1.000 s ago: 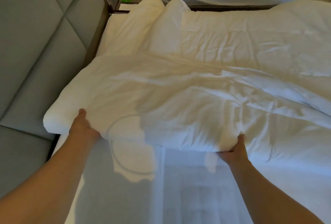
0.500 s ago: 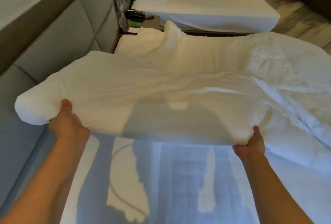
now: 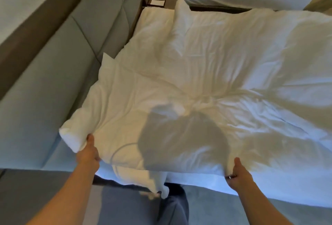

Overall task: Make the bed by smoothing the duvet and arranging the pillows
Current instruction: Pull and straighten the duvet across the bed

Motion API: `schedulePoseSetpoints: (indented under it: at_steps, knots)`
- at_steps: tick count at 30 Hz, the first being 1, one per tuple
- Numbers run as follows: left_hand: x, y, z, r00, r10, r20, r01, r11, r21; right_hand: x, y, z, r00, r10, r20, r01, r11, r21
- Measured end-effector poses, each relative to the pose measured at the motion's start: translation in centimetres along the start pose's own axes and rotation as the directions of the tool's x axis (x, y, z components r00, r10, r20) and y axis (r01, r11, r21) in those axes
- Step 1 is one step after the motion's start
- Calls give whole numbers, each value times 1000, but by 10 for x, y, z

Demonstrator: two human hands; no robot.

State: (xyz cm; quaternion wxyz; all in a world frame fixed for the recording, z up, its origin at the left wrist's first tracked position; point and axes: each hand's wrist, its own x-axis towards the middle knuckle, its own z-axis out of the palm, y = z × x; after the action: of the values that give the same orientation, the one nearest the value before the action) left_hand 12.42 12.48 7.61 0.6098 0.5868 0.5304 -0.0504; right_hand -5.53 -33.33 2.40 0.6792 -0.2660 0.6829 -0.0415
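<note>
At 7 o'clock the left hand (image 3: 89, 151) and at 5 o'clock the right hand (image 3: 238, 172) both stay clamped on the near edge of the duvet (image 3: 179, 84). Half a second ago that edge billowed high; now it has dropped across the bed, wrinkled, its corner overhanging. At 12 o'clock a pillow (image 3: 181, 11) pokes up, so smoothing likely comes next

Padded headboard (image 3: 53, 73) crowds the duvet's (image 3: 197, 84) left edge; right side lies open.
</note>
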Motion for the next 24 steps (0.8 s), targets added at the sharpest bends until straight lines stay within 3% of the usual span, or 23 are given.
schedulePoseSetpoints:
  at_steps: [2, 5, 7, 9, 10, 12, 15, 16, 20, 22, 24]
  knots:
    - [5, 3, -7, 1000, -9, 22, 8, 998, 58, -10, -7, 3, 999, 28, -28, -29, 999, -34]
    - [0, 9, -16, 998, 48, 27, -53, 975, 215, 4, -19, 5, 995, -20, -94, -9, 952, -306]
    - [-16, 8, -23, 952, 281, -123, -222, 907, 358, 15, -26, 21, 962, -178, -207, 20, 802, -597]
    - [-42, 14, -22, 787, 570, -236, -432, 783, 448, 7, -33, 50, 887, -357, -292, 24, 668, -744]
    - [-53, 22, -14, 716, 673, -185, -527, 694, 490, 1, -35, 67, 866, -451, -216, 102, 581, -807]
    - [-57, 45, 16, 638, 768, 56, -651, 499, 573, 3, -42, 108, 824, -557, 99, 351, 365, -863]
    - [-22, 96, 84, 536, 767, 353, -723, 202, 661, 4, -57, 186, 717, -514, 470, 588, 85, -804]
    - [-8, 118, 109, 547, 741, 389, -702, 154, 695, 5, -63, 214, 662, -485, 571, 644, -20, -764]
    - [54, 180, 189, 795, 536, 282, -406, 125, 905, 12, -79, 316, 544, -298, 784, 702, -349, -620]
    - [78, 187, 210, 848, 469, 248, -350, 142, 926, 17, -81, 356, 509, -222, 832, 703, -450, -551]
    - [93, 182, 222, 885, 411, 218, -333, 230, 915, 26, -75, 386, 516, -169, 840, 713, -460, -530]
